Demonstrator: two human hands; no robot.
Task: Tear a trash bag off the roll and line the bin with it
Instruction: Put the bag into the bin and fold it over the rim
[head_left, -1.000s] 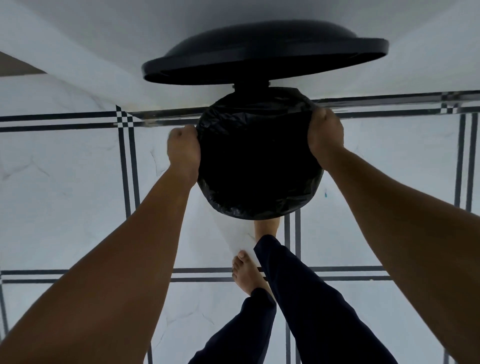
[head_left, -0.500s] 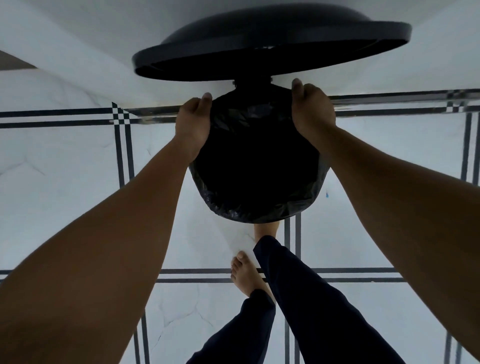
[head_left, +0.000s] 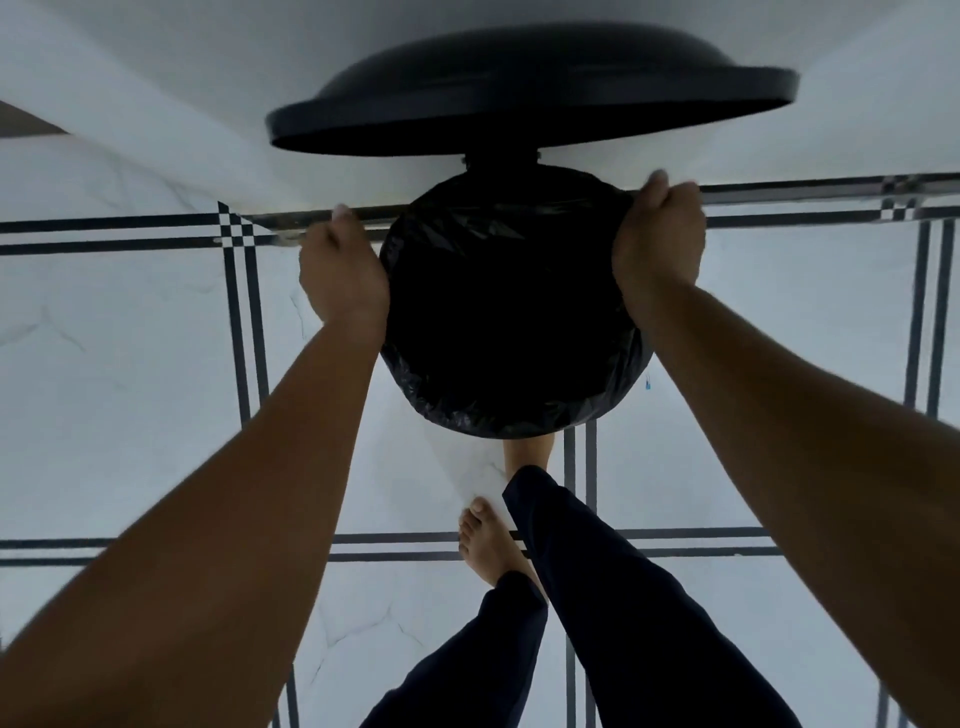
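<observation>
I had brought both hands back outward along the rim from the hinge side, so the trash bag (head_left: 514, 322) now sat folded over the bin (head_left: 519, 421) nearly all round. My left hand (head_left: 343, 275) and right hand (head_left: 660, 239) had their fingers curled tight on the bag's edge at opposite sides, lid (head_left: 530, 93) standing open behind.

Floor (head_left: 119, 364): large pale marble-look tiles, faint grey veining. Dark double-line borders (head_left: 249, 332) run between tiles, forming grid. Small checkered squares (head_left: 231, 228) where lines cross, near foot of wall. Wall (head_left: 156, 78): plain white, meets floor along dark line at far side of floor. Brownish strip (head_left: 21, 122) at left edge of wall. Light soft, even, dim; no hard shadows.
</observation>
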